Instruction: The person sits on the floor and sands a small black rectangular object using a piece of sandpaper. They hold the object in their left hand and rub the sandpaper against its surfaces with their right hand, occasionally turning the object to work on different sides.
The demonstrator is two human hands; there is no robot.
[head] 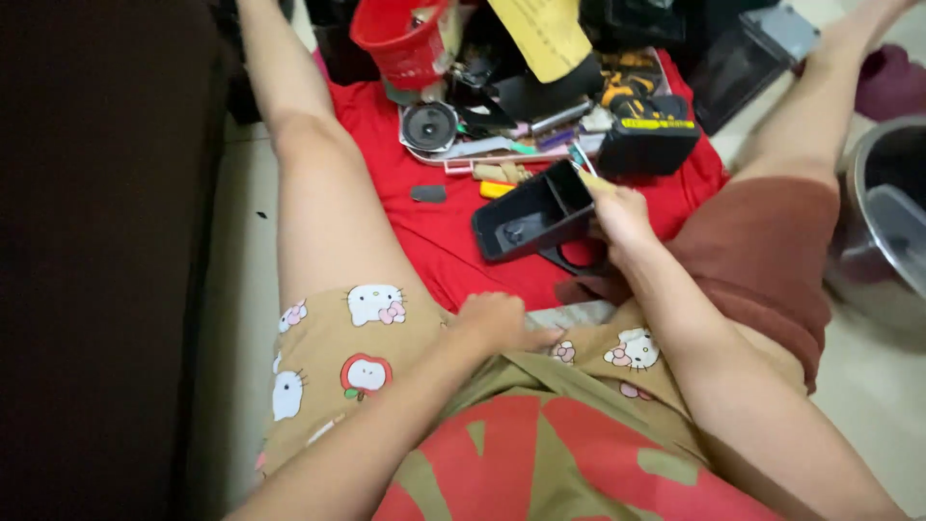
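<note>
Head view looks down on a person seated on the floor [231,289] with legs spread, a red cloth [434,241] laid between them. Right hand [617,214] is closed on the near edge of a black tray [531,214], a shallow open plastic case held tilted above the cloth, its hollow side facing up and toward the left. Just under the tray a black loop-shaped handle [569,260] shows against the cloth; whether it is part of the tray cannot be told. Left hand [497,323] rests on the lap at the hem of the patterned shorts [347,357], fingers curled loosely together, gripping nothing that can be made out.

Beyond the tray, a heap of parts lies on the far part of the cloth: a round black speaker [429,125], a pink-rimmed flat tray [473,159] with small pieces in it, a yellow and black power tool [641,116], a red bucket [405,39] and a yellow paper sheet [545,34]. A small dark grey pad [428,193] lies alone on the cloth, well apart from the black tray. A brown cloth [762,251] drapes over the right thigh. A steel pot [883,232] stands on the floor at the right edge. A dark piece of furniture [96,260] fills the left side.
</note>
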